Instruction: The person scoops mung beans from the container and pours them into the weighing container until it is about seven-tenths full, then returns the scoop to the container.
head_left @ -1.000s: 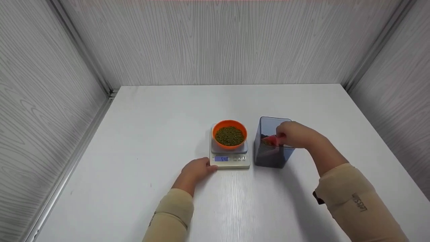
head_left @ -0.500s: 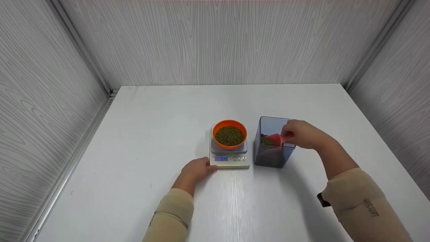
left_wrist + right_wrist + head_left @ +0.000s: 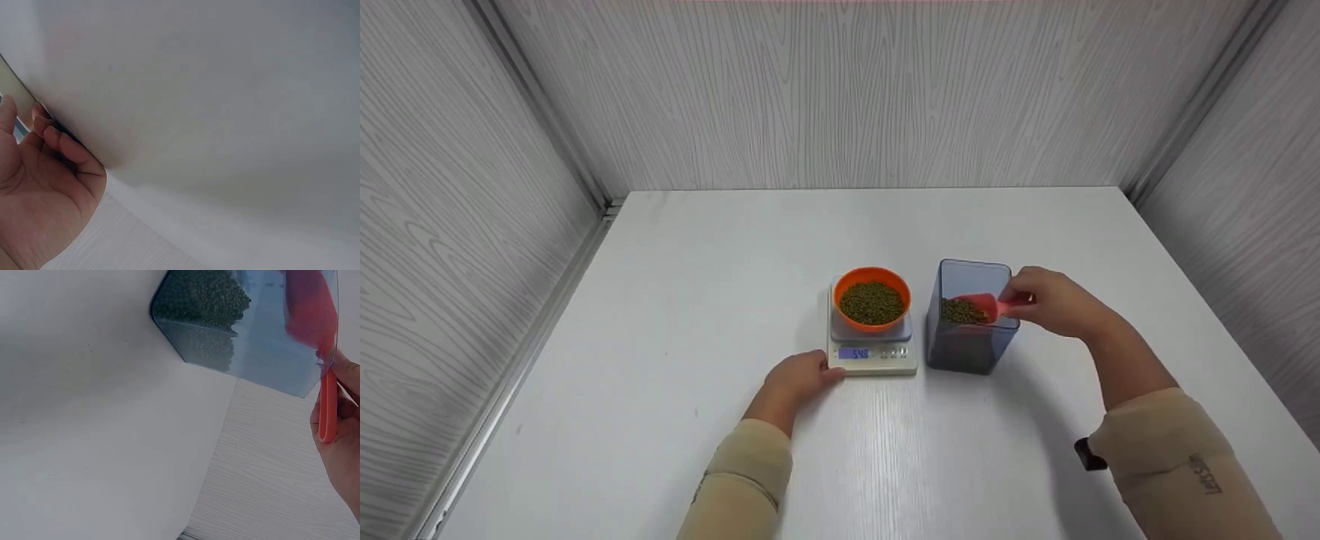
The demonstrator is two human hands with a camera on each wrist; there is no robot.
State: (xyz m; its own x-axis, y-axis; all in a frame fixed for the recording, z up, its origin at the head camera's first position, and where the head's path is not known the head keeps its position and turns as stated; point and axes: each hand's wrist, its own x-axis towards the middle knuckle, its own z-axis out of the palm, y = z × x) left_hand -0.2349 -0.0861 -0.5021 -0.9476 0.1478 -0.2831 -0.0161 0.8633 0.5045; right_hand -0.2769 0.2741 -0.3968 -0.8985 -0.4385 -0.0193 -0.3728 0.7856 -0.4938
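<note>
- Here the right hand pinches the handle of a red scoop, and the scoop's bowl sits at the open mouth of the clear blue container, heaped with green beans.
- From the right wrist view, the scoop's handle lies between thumb and fingers just outside the container's wall, with more beans piled at the container's bottom.
- The left hand rests on the desk with its fingers loosely bent against the front left corner of the kitchen scale; it steadies the scale and grips nothing.
- In the left wrist view the fingers touch the scale's edge, though little else of it shows there.
- An orange bowl stands on the scale's platform, already well filled with beans, and the display is lit; its digits are too small to read with certainty.
- The step in hand, as I judge it, is lifting a loaded scoop out of the container on the way to the bowl.
- The next move calls for keeping the scoop level while it crosses the short gap leftward, then tipping gently over the bowl's middle.
- Since the bowl is near full, a slow, partial pour seems wise, lest beans spill onto the platform or desk.
</note>
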